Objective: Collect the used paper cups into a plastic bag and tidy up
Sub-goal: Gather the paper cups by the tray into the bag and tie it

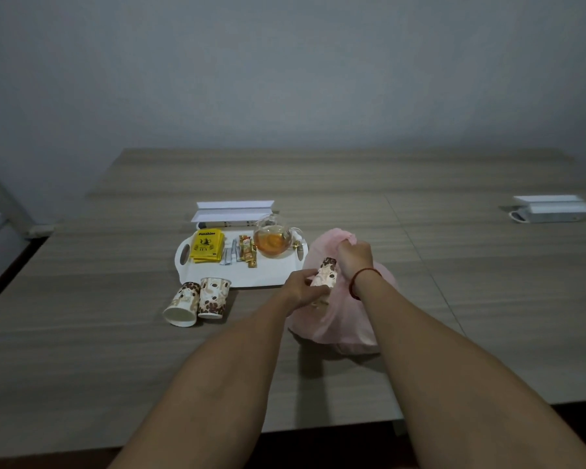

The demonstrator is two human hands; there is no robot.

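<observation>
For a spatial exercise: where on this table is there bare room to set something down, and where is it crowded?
Free: the table left of the two cups; the stretch between the bag and the boxes far right; the tray's front strip. Crowded: between tray and bag, where the left hand holds a cup and the right hand grips the bag.

"Sunshine" on yellow packet (207, 246)

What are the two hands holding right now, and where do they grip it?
The left hand grips a paper cup round its side; the right hand grips the pink plastic bag by its upper edge.
</observation>
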